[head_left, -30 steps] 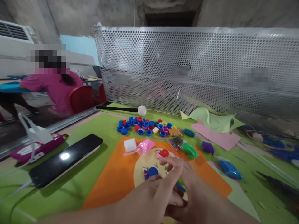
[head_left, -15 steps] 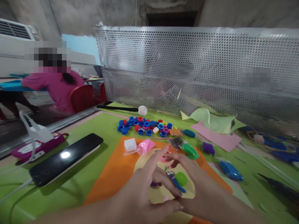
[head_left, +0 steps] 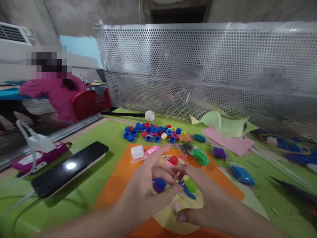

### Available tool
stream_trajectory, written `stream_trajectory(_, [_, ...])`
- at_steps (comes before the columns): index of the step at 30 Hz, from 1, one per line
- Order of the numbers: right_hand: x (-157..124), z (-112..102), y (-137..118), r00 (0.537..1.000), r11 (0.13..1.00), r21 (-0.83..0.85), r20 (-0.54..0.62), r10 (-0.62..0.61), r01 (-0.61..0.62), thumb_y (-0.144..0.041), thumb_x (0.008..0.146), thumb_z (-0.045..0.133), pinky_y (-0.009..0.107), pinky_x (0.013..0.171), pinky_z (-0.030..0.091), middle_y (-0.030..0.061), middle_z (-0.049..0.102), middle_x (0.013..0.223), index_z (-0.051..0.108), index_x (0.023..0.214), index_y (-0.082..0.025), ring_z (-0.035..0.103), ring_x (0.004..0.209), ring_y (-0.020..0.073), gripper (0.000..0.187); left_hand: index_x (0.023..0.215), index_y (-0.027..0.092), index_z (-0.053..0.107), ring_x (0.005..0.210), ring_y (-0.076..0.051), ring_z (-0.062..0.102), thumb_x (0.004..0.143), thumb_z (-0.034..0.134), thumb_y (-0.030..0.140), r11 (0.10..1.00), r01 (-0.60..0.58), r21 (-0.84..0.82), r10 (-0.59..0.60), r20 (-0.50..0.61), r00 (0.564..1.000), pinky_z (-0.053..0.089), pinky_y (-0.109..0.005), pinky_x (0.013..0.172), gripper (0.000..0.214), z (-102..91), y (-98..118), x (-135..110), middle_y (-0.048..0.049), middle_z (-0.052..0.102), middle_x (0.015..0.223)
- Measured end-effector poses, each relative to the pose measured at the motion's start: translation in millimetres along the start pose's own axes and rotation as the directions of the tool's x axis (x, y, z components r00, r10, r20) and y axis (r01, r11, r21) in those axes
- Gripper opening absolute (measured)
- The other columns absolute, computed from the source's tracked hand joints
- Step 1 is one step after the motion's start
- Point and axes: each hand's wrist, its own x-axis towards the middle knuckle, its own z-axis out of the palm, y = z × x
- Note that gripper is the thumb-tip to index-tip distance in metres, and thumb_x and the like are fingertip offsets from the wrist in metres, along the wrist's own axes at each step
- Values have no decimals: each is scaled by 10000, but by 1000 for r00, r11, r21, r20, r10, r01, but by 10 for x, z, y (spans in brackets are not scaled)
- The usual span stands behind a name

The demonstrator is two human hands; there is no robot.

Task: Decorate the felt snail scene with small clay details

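Observation:
My left hand (head_left: 146, 185) hovers over a pale yellow rounded sheet (head_left: 178, 224), its index finger stretched out and its other fingers curled towards the thumb. Anything pinched there is hidden or too small to make out. Facing it, my right hand (head_left: 200, 188) has curved fingers near my left fingertips, with the thumb well apart. Between and below the hands, clay-like shapes lie on the sheet: a blue figure (head_left: 189, 192), a green round piece (head_left: 191, 185), a red round piece (head_left: 173, 160), a purple-and-blue piece (head_left: 158, 184) and a small pinkish piece (head_left: 175, 208).
Orange paper (head_left: 116, 178) lies under the sheet. Behind are bottle caps (head_left: 154, 130), a white block (head_left: 137, 152) and bagged clay, green (head_left: 200, 156) and blue (head_left: 242, 174). A phone (head_left: 71, 168) and power strip (head_left: 47, 157) sit left. A seated person (head_left: 53, 91) is beyond.
My left thumb and fingers have lifted away from my right thumb side and curled up towards my right fingertips. More of the sheet, the red piece and the purple-and-blue piece now show.

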Motion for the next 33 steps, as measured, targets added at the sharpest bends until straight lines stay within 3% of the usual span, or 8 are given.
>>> stream_trajectory(4, [40, -38, -24, 998, 993, 98, -35, -61, 64, -221, 647, 716, 348, 868, 421, -6, 586, 1032, 592, 920, -255, 511, 1011, 214, 303, 1219, 208, 425, 977, -209, 561, 705, 665, 274, 994, 103, -32, -105, -47, 993, 435, -372, 876, 572, -46, -12, 66, 4, 641, 672])
stream_trajectory(8, [67, -77, -54, 992, 960, 250, -49, -115, 124, -204, 689, 693, 292, 847, 406, -29, 625, 905, 623, 779, -238, 558, 912, 167, 118, 839, 199, 609, 1044, -214, 515, 726, 639, 290, 988, 149, -35, -150, -12, 989, 451, -367, 857, 147, -59, -27, 80, -24, 639, 705])
stream_trajectory(12, [58, -96, -62, 992, 935, 333, -27, -120, 122, -208, 714, 667, 281, 835, 402, -37, 642, 855, 640, 738, -236, 576, 881, 151, 46, 650, 187, 604, 1028, -206, 520, 719, 650, 298, 990, 141, -9, -141, -22, 990, 433, -382, 892, 139, -52, -18, 79, -28, 634, 709])
stream_trajectory(16, [50, -98, -53, 994, 931, 351, 8, -109, 99, -220, 726, 649, 292, 803, 419, -36, 648, 813, 646, 752, -237, 587, 833, 155, 32, 746, 191, 616, 1006, -216, 543, 708, 641, 276, 993, 105, 52, -104, -29, 994, 463, -382, 854, 97, -52, 21, 88, -36, 641, 769])
stream_trajectory(21, [73, -68, -38, 998, 939, 338, 3, -66, 61, -248, 751, 607, 291, 754, 439, -20, 641, 780, 627, 718, -221, 590, 780, 159, 47, 1126, 212, 510, 907, -221, 613, 683, 643, 237, 992, 109, 59, -107, -44, 993, 517, -353, 742, 463, -49, 40, 84, -56, 628, 914])
stream_trajectory(28, [79, -96, -29, 998, 963, 265, 49, -50, 35, -312, 768, 579, 299, 740, 443, 8, 650, 782, 629, 743, -207, 592, 793, 184, 119, 1212, 212, 460, 1059, -225, 551, 697, 643, 271, 984, 58, 169, -51, -47, 998, 457, -368, 878, 549, -63, -16, 103, -29, 684, 808])
stream_trajectory(30, [92, -151, 5, 999, 980, 194, -5, -53, 52, -341, 789, 547, 289, 719, 445, 9, 654, 800, 633, 760, -212, 593, 788, 181, 158, 1226, 227, 448, 1067, -220, 545, 710, 638, 286, 967, 16, 255, -3, -50, 999, 398, -397, 938, 553, -84, -35, 132, -5, 696, 741])
stream_trajectory(33, [164, -227, 141, 973, 990, -44, -184, -138, 132, -354, 873, 428, 265, 675, 448, 8, 648, 819, 607, 775, -213, 593, 774, 164, 248, 1224, 260, 434, 1037, -233, 560, 730, 629, 316, 916, -13, 402, 38, -55, 998, 314, -469, 977, 534, -121, -94, 199, 19, 703, 719])
